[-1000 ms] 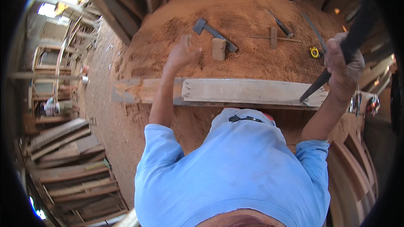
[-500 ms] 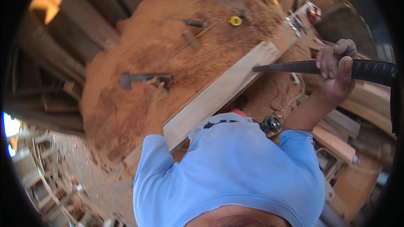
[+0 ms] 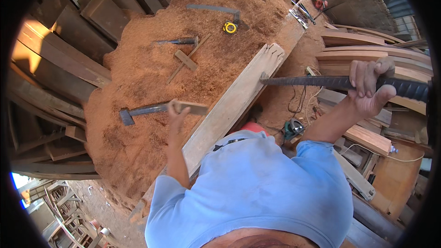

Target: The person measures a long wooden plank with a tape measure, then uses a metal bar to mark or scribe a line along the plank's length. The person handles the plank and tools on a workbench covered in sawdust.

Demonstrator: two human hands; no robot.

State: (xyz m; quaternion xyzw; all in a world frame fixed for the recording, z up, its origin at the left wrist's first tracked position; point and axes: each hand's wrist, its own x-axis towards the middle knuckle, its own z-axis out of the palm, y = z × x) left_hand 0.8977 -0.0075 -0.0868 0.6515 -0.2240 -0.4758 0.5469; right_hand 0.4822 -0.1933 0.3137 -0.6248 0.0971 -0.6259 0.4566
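My left hand [image 3: 177,115] is closed round a small wooden block [image 3: 196,108], which sticks out to the right toward the long pale plank [image 3: 229,103]. Just left of this hand lies a dark-headed hand tool [image 3: 138,112] like an axe or hammer, its handle end near my fingers. My right hand [image 3: 370,80] is raised at the right with its fingers curled round a long dark ribbed bar [image 3: 317,81]. The bar's far tip is over the plank, close to its notched end; I cannot tell if they touch. The other end runs off the right rim.
Reddish sawdust covers the ground. On it lie a wooden marking gauge [image 3: 186,60], a chisel-like tool [image 3: 181,41], a metal square [image 3: 211,8] and a yellow tape measure [image 3: 229,28]. A green power tool [image 3: 292,129] sits right of the plank. Stacked boards [image 3: 59,55] line the left.
My left hand has moved right with the wooden block, which now points toward the plank. My right hand keeps its grip on the bar. The whole view has shifted slightly.
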